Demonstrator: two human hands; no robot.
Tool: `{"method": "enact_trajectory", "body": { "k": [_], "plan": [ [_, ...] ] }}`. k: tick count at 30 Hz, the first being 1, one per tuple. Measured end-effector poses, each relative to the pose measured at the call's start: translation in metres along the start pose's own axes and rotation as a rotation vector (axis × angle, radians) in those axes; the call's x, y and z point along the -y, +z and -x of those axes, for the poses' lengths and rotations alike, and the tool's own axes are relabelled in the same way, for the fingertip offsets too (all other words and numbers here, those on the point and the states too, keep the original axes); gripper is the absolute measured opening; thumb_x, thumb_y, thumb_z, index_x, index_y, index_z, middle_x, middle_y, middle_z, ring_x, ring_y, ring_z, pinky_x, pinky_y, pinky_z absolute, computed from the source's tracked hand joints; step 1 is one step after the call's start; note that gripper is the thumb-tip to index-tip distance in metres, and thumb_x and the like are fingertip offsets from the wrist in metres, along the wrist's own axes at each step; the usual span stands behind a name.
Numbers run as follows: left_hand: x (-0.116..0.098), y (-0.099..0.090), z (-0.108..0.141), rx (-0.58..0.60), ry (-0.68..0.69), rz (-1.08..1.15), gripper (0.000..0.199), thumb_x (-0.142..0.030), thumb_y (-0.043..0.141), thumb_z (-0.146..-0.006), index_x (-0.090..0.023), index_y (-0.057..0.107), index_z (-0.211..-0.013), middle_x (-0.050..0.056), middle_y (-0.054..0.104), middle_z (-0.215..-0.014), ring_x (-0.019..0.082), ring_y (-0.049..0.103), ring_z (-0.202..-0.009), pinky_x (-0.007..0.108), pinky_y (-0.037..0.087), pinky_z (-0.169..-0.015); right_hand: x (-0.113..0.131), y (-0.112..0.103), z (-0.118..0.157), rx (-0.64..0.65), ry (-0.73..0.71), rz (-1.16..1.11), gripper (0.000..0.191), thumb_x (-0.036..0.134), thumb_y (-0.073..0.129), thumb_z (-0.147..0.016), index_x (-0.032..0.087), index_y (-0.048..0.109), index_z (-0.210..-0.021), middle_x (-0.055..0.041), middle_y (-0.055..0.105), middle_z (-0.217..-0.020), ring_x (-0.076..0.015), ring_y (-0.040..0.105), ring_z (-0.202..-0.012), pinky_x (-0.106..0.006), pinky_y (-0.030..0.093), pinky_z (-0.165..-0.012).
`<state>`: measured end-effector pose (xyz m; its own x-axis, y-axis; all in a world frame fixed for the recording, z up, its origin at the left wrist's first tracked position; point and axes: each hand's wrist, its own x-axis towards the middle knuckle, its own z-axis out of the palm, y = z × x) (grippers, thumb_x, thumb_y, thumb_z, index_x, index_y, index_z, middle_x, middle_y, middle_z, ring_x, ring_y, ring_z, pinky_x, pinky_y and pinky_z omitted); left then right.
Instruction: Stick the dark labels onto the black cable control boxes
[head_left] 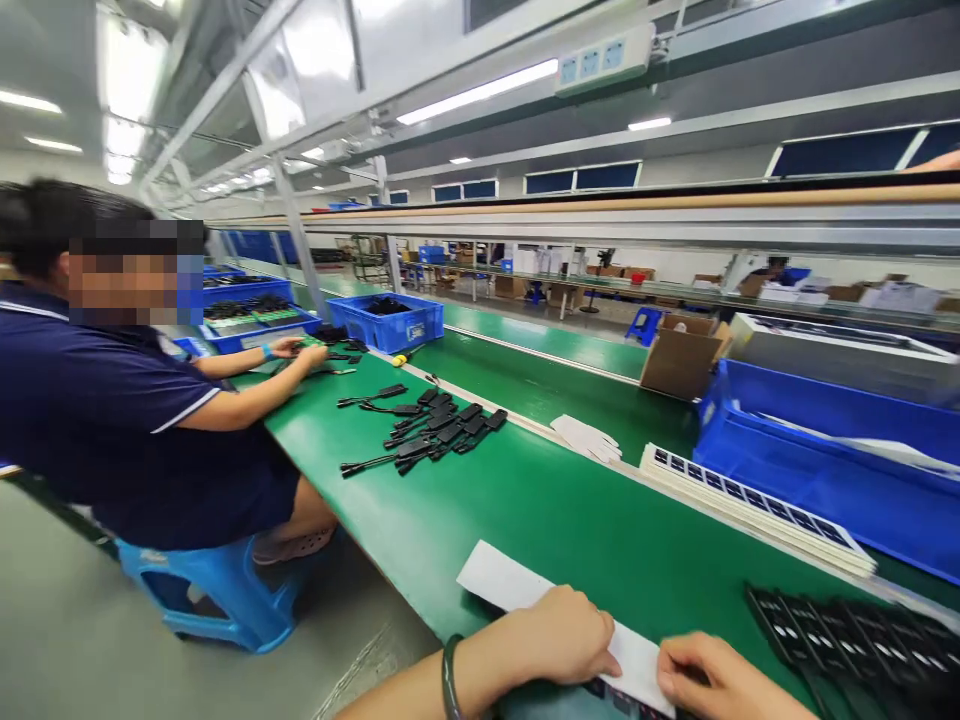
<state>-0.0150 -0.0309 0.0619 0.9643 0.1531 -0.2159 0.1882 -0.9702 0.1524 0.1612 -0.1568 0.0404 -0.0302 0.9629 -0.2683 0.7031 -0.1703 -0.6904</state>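
A long white paper strip [501,577] lies at a slant near the front edge of the green bench, with dark pieces showing under its near side. My left hand [559,632], a dark bangle on its wrist, grips the strip from above, fingers curled and thumb at the near edge. At the strip's right end, my right hand [712,672] pinches its edge with bent fingers. Further right lies a row of black cabled devices [862,640], overlapping one another. What the fingertips of my right hand press on underneath is hidden.
More black cabled devices [442,428] lie in a loose pile on the bench. White gloves [586,438] and stacked label sheets [757,508] rest along the divider by a blue bin [817,440]. A co-worker [112,400] sits at left, near a blue crate [394,322].
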Motion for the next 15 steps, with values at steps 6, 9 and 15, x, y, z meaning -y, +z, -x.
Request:
{"method": "enact_trajectory", "body": {
  "k": [6, 9, 15],
  "plan": [
    [0.000, -0.005, 0.005, -0.029, 0.037, 0.048, 0.032, -0.041, 0.052, -0.086, -0.013, 0.066, -0.092, 0.013, 0.071, -0.089, 0.029, 0.068, -0.080, 0.033, 0.050, -0.064, 0.023, -0.010, -0.006, 0.084, 0.138, -0.142, 0.007, 0.019, 0.056, -0.059, 0.015, 0.062, -0.056, 0.0056, 0.046, -0.049, -0.0080, 0.036, -0.049, -0.020, 0.024, -0.045],
    [-0.009, -0.003, 0.002, -0.051, 0.101, 0.083, 0.031, -0.044, 0.050, -0.087, -0.018, 0.066, -0.091, 0.008, 0.070, -0.091, 0.025, 0.067, -0.082, 0.030, 0.050, -0.067, 0.024, -0.005, -0.007, 0.019, 0.168, -0.128, 0.008, 0.015, 0.057, -0.056, 0.015, 0.064, -0.054, 0.0057, 0.047, -0.047, -0.0079, 0.036, -0.048, -0.021, 0.023, -0.045],
    [-0.026, 0.006, -0.007, -0.086, 0.081, 0.137, 0.037, -0.052, 0.053, -0.084, -0.018, 0.066, -0.093, 0.008, 0.068, -0.091, 0.025, 0.065, -0.083, 0.029, 0.046, -0.067, 0.018, -0.005, 0.003, 0.008, 0.179, -0.195, 0.008, 0.019, 0.060, -0.060, 0.014, 0.065, -0.056, 0.0055, 0.047, -0.048, -0.0079, 0.036, -0.049, -0.020, 0.025, -0.046]
  ]
}}
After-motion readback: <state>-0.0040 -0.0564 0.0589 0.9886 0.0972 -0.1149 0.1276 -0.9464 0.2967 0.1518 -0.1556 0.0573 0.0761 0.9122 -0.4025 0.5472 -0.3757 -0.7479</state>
